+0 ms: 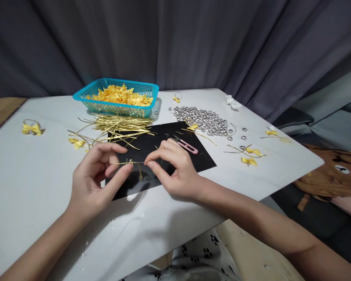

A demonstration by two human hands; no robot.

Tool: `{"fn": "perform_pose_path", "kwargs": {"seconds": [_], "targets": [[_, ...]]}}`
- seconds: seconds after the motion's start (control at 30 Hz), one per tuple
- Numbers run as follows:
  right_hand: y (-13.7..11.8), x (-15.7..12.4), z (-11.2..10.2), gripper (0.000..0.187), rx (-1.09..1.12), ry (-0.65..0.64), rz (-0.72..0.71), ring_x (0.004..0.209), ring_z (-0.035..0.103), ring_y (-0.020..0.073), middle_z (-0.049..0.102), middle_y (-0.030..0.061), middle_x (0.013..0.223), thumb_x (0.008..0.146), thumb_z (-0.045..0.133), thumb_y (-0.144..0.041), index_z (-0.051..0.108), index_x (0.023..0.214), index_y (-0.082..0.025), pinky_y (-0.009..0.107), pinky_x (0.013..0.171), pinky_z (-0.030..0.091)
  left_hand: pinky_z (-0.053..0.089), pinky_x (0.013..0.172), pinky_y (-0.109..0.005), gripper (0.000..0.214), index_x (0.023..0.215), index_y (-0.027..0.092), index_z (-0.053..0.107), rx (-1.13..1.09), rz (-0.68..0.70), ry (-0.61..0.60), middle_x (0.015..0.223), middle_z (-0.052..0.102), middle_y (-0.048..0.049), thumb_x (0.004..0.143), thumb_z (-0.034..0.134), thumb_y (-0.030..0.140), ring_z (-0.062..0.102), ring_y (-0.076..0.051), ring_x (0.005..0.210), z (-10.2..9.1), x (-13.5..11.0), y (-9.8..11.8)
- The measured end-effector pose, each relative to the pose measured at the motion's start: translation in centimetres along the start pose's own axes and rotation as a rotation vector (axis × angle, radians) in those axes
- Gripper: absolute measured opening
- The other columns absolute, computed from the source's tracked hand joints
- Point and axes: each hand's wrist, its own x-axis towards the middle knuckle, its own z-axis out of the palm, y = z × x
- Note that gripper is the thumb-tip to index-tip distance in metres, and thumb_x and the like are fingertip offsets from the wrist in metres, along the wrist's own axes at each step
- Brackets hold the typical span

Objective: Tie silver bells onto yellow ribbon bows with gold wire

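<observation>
A thin gold twist tie is stretched between my two hands above a black mat. My left hand holds its left part between thumb and fingers, with the index finger raised. Thumb and index finger of my right hand pinch the other end. A small looped or knotted spot shows near my left thumb; its detail is too small to tell. Pink thread snips lie on the mat just beyond my right hand. Behind my left hand lies a pile of gold twist ties.
A blue basket of yellow ribbon bows stands at the back of the white table. Many silver beads are spread right of it. Finished-looking bow rings and loose yellow bows lie around. A brown bear-faced bag is at right.
</observation>
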Motion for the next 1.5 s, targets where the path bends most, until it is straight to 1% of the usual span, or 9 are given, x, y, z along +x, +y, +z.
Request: {"fn": "perform_pose_path", "kwargs": {"seconds": [0.2,0.4,0.57,0.67,0.9,0.97,1.07,1.23,1.5], "targets": [[0.0,0.0,-0.1,0.013,0.007,-0.002,0.027,0.069,0.050,0.0120,0.059,0.0008,0.071,0.087,0.052,-0.015,0.059,0.076,-0.016,0.028,0.070,0.039,0.028,0.049,-0.026,0.006,0.075,0.021,0.061,0.057,0.054,0.018,0.052,0.033,0.0083,0.075,0.063,0.015,0.031,-0.008,0.048,0.0,0.0,-0.1],[-0.2,0.0,-0.1,0.011,0.039,0.000,0.037,0.073,0.051,0.0118,0.057,0.0023,0.076,0.086,0.053,-0.014,0.061,0.078,-0.015,0.026,0.070,0.042,0.027,0.046,-0.025,0.006,0.075,0.021,0.064,0.137,0.134,0.011,0.051,0.032,0.0076,0.076,0.063,0.015,0.030,-0.008,0.045,-0.2,-0.1,-0.9],[-0.2,0.0,0.0,0.012,0.113,-0.063,0.082,0.078,0.053,0.0119,0.062,0.0032,0.082,0.088,0.051,-0.015,0.062,0.081,-0.016,0.026,0.074,0.044,0.028,0.042,-0.021,0.004,0.079,0.022,0.062,0.153,0.231,-0.060,0.051,0.036,0.0080,0.078,0.062,0.018,0.033,-0.006,0.043,-0.5,0.1,-1.8],[-0.3,0.0,0.1,0.013,0.132,-0.025,0.120,0.071,0.052,0.0111,0.063,0.0011,0.074,0.088,0.052,-0.014,0.061,0.080,-0.016,0.026,0.072,0.044,0.030,0.042,-0.019,0.005,0.078,0.022,0.057,0.106,0.218,-0.095,0.054,0.042,0.0072,0.082,0.058,0.018,0.037,-0.007,0.044,-0.7,0.3,-1.8],[-0.3,0.0,0.3,0.009,0.245,0.019,0.258,0.071,0.056,0.0095,0.062,0.0015,0.075,0.086,0.054,-0.015,0.062,0.081,-0.014,0.022,0.064,0.046,0.034,0.046,-0.018,0.007,0.079,0.022,0.053,-0.054,0.155,-0.109,0.063,0.048,0.0044,0.086,0.054,0.021,0.043,-0.008,0.052,-1.0,0.3,-2.0],[-0.3,0.0,0.3,0.010,0.256,-0.007,0.243,0.071,0.055,0.0095,0.062,0.0015,0.074,0.086,0.053,-0.014,0.062,0.081,-0.014,0.021,0.064,0.046,0.032,0.043,-0.018,0.002,0.084,0.022,0.055,-0.021,0.148,-0.090,0.060,0.047,0.0059,0.084,0.058,0.021,0.041,-0.007,0.048,-0.9,0.2,-2.0],[-0.3,0.1,0.3,0.011,0.251,-0.044,0.206,0.071,0.054,0.0100,0.062,0.0014,0.074,0.086,0.052,-0.013,0.061,0.080,-0.015,0.022,0.064,0.045,0.029,0.041,-0.017,0.011,0.090,0.021,0.060,0.073,0.149,-0.063,0.053,0.042,0.0085,0.080,0.063,0.020,0.037,-0.006,0.044,-0.6,0.2,-1.8],[-0.4,0.1,0.3,0.013,0.236,-0.057,0.184,0.072,0.053,0.0109,0.063,0.0009,0.073,0.086,0.051,-0.013,0.060,0.077,-0.016,0.025,0.067,0.044,0.029,0.042,-0.015,0.001,0.080,0.019,0.063,0.160,0.174,-0.026,0.049,0.038,0.0095,0.080,0.064,0.020,0.034,-0.004,0.042,-0.1,0.2,-1.5],[-0.3,-0.1,0.3,0.011,0.268,-0.081,0.183,0.067,0.052,0.0096,0.060,0.0006,0.071,0.085,0.052,-0.012,0.060,0.078,-0.014,0.024,0.065,0.044,0.028,0.040,-0.017,0.002,0.080,0.020,0.064,0.210,0.196,-0.037,0.049,0.036,0.0096,0.079,0.063,0.018,0.033,-0.005,0.041,0.0,0.0,-1.5]]}}
